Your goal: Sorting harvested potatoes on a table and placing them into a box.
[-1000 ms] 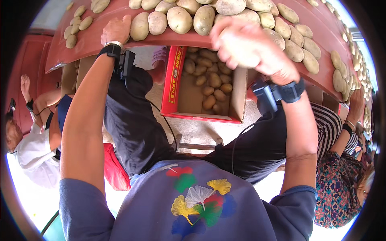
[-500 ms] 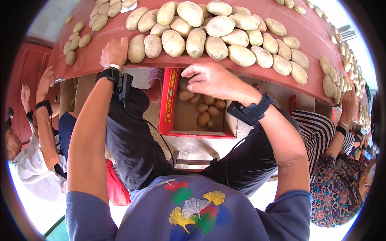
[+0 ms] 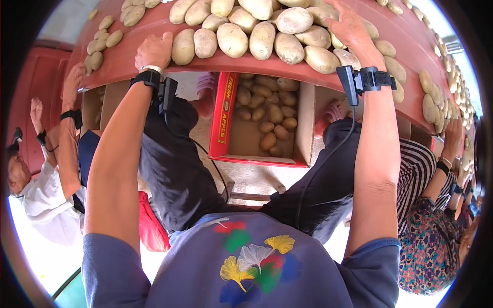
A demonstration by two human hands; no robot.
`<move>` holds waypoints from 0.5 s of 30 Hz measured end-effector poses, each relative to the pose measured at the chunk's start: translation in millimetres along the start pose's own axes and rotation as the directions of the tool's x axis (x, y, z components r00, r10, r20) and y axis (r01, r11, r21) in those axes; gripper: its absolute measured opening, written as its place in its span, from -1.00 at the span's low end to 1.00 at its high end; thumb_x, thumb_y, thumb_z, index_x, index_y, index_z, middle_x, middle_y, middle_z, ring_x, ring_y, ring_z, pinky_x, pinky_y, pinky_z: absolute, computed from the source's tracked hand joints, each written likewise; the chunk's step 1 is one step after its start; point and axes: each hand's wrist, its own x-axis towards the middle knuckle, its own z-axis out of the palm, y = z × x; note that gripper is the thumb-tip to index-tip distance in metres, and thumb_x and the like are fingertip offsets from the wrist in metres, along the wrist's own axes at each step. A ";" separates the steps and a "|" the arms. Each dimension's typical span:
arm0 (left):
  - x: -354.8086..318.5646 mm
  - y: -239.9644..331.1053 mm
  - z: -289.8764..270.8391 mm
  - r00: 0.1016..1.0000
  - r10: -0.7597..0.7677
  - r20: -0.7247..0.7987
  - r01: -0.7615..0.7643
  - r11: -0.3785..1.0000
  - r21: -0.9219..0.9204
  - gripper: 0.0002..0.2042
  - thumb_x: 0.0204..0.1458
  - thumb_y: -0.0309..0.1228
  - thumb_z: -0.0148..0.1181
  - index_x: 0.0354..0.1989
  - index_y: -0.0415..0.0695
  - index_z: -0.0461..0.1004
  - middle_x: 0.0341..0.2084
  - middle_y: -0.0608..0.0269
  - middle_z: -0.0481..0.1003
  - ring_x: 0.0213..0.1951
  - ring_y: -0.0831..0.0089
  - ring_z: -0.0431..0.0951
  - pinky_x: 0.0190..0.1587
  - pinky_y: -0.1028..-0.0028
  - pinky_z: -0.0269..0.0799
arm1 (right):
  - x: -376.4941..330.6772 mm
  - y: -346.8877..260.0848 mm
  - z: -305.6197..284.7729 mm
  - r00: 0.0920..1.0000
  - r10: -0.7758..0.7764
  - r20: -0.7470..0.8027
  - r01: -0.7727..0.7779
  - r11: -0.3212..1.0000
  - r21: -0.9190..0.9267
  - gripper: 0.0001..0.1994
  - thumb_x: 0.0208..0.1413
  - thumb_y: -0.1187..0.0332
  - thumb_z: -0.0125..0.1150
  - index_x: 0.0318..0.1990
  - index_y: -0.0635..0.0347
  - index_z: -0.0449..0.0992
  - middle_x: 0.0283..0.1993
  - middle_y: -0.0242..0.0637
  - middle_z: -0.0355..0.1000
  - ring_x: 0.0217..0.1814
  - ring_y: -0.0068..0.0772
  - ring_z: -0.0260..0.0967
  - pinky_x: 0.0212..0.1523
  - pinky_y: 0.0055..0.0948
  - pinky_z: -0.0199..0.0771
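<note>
My right hand reaches over the right part of a broad heap of pale yellow potatoes on a reddish-brown table. Its fingers are spread, with the thumb apart, touching or just above the potatoes; no potato is gripped. At the table's front edge rests my left hand, curled closed beside the leftmost potato of the front row. Nothing shows in it, though its palm is hidden. Both wrists wear black straps with small devices.
Below the table edge, between my knees, stands a red-sided cardboard box holding several smaller potatoes. A small potato cluster lies to the left. More potatoes lie to the right. Other people sit on both sides, and cables hang from my wrists.
My right hand has moved from above the box up and right onto the heap. My left hand stays curled at the table edge. The view has shifted slightly, and more of the box's potatoes show.
</note>
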 end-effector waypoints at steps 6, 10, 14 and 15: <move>1.1 -0.7 1.4 1.000 -0.027 0.005 0.027 1.000 -0.016 -0.43 -0.07 0.05 -0.14 -0.10 -0.18 0.48 -0.09 -0.10 0.45 -0.01 -0.04 0.43 0.03 0.14 0.31 | 6.9 -13.4 -8.9 0.947 0.001 0.321 -0.137 0.906 0.401 -0.56 -0.17 0.51 0.08 0.00 0.25 0.41 -0.03 0.04 0.38 0.07 -0.01 0.30 0.10 -0.27 0.27; -0.1 -2.8 0.9 1.000 -0.029 0.010 0.030 0.999 -0.039 -0.44 -0.07 0.04 -0.14 -0.09 -0.17 0.47 -0.08 -0.11 0.45 0.00 -0.04 0.42 0.03 0.14 0.31 | 6.7 -30.0 -15.1 0.934 0.170 0.315 -0.194 0.980 0.045 -0.55 -0.17 0.46 0.12 0.00 0.16 0.42 -0.06 0.05 0.40 0.06 0.01 0.31 0.08 -0.24 0.29; 0.4 -3.1 0.0 1.000 -0.008 -0.007 0.008 1.000 -0.016 -0.44 -0.08 0.04 -0.13 -0.09 -0.16 0.47 -0.09 -0.10 0.45 -0.01 -0.04 0.43 0.03 0.14 0.31 | 11.7 -20.2 -21.4 0.889 0.304 0.342 -0.308 0.950 -0.045 -0.55 -0.15 0.33 0.21 0.00 0.10 0.42 -0.06 -0.02 0.42 0.02 -0.02 0.35 0.04 -0.24 0.32; 0.6 -2.9 0.3 1.000 -0.005 -0.002 0.005 1.000 -0.012 -0.45 -0.08 0.04 -0.12 -0.09 -0.15 0.48 -0.09 -0.10 0.45 -0.01 -0.04 0.43 0.03 0.14 0.31 | 12.0 -13.4 -23.9 0.892 0.301 0.336 -0.302 0.952 -0.050 -0.55 -0.15 0.33 0.21 0.00 0.10 0.42 -0.06 -0.02 0.42 0.02 -0.02 0.35 0.04 -0.24 0.32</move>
